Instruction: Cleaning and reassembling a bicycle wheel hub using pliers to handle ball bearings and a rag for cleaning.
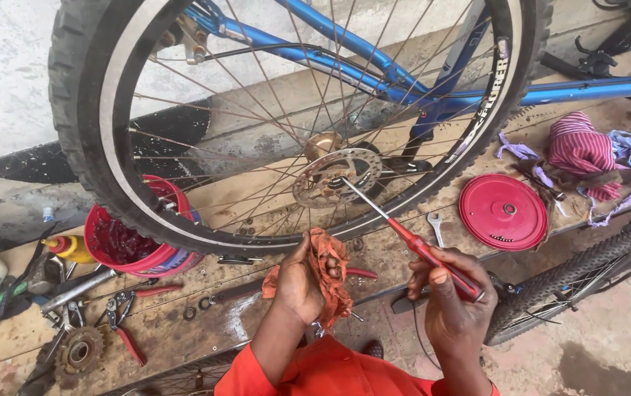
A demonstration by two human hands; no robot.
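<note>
Bicycle frame (374, 55): bright blue. Tyre (81, 139) black, knobbly tread; rim (114, 139) silver-grey with dark lettering on one stretch. Spokes thin, silver. Brake disc (330, 180) dull grey metal, pierced with a ring of holes; hub behind it brassy brown.

Screwdriver (411, 242): red handle, silver shaft. Rag (330, 275): rusty orange, grease-darkened. Sleeves orange-red.

Bucket (136, 253): red, dark red contents. Round lid (503, 212): red, small pale centre. Squeeze bottle (70, 248): yellow, red cap. Pliers (121, 326): red grips. Sprocket (79, 352): rusty brown. Spanner (436, 227): silver.

Cloth heap (583, 150): magenta with thin white stripes, beside lilac and pale blue scraps. Tabletop (176, 323): worn tan wood, dark stains. Wall whitish, black band at base.
</note>
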